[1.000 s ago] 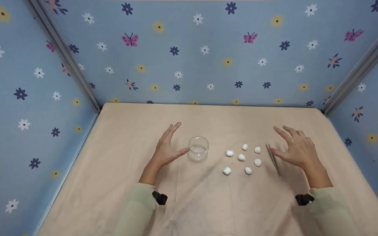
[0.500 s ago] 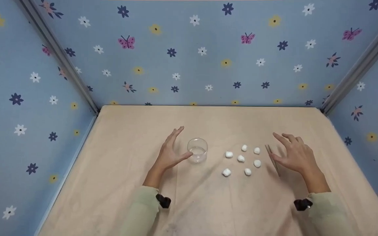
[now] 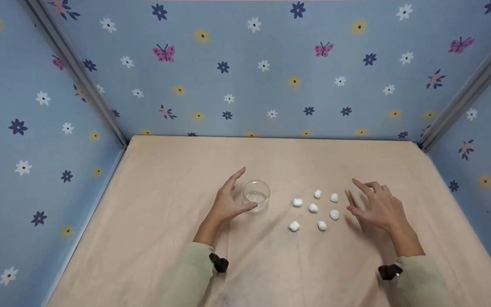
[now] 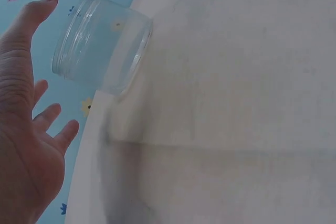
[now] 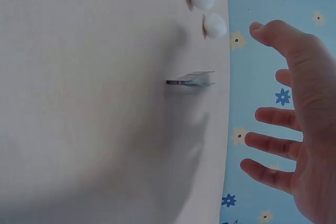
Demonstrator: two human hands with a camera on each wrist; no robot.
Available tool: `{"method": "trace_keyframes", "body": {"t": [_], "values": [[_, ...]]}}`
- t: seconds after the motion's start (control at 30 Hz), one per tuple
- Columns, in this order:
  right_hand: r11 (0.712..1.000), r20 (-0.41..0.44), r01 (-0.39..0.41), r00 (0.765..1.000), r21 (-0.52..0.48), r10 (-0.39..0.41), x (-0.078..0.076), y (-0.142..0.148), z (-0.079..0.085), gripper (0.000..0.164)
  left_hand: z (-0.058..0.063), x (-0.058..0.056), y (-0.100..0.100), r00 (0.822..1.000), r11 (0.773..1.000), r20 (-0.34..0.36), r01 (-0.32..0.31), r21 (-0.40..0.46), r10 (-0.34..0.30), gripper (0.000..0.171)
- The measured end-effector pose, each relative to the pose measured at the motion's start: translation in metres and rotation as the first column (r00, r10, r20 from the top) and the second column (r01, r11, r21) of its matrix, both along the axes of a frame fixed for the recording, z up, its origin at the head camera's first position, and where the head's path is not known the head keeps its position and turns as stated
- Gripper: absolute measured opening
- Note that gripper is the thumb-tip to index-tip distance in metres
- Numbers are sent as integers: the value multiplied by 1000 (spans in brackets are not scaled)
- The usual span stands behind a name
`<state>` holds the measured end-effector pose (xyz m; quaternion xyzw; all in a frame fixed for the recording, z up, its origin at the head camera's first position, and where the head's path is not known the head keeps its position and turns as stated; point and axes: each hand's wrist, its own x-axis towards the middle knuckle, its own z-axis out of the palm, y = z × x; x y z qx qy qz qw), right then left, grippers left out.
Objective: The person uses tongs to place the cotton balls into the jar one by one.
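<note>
My left hand (image 3: 226,205) is spread beside a clear round jar (image 3: 257,196); in the head view its thumb overlaps the jar's near side. The left wrist view shows the jar (image 4: 102,45) apart from the thumb and fingers, nothing in the grasp. Over on the right, my right hand (image 3: 379,207) hovers above metal tweezers (image 3: 353,202), fingers spread and holding nothing. In the right wrist view the tweezers (image 5: 189,81) lie on the cloth, away from the fingers. Between the hands lie several white cotton balls (image 3: 313,208), scattered loosely.
A beige cloth (image 3: 177,170) with soft creases covers the table. Blue flowered panels (image 3: 245,76) rise behind it and on both sides, with grey posts (image 3: 467,89) at the back corners. Black wrist cameras (image 3: 219,262) are strapped at both sleeves.
My left hand has shifted right and nearer the jar, its thumb now overlapping it. The right hand has lowered slightly toward the tweezers. Jar, tweezers and cotton balls stay in place.
</note>
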<state>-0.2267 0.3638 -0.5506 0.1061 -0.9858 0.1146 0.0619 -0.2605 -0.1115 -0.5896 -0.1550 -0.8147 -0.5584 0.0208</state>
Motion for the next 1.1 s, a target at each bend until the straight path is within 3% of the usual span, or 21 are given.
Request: {"method": "trace_keyframes", "body": {"t": [0.53,0.73,0.93,1.1], "values": [[999,36,28,999,-20,-28,4,-8,-11,83,-21,3,3,1000,997,18,16,78,-18,106],[999,59,46,997,-13,-45,5,-11,-16,81,-29,5,6,1000,995,25,-15,99,12,105],[996,81,84,993,-28,-81,5,-13,-20,76,-32,5,9,1000,990,9,-14,137,13,100],[996,95,88,992,-35,-84,4,-11,-22,71,-32,5,11,1000,992,16,-17,121,15,98]]}}
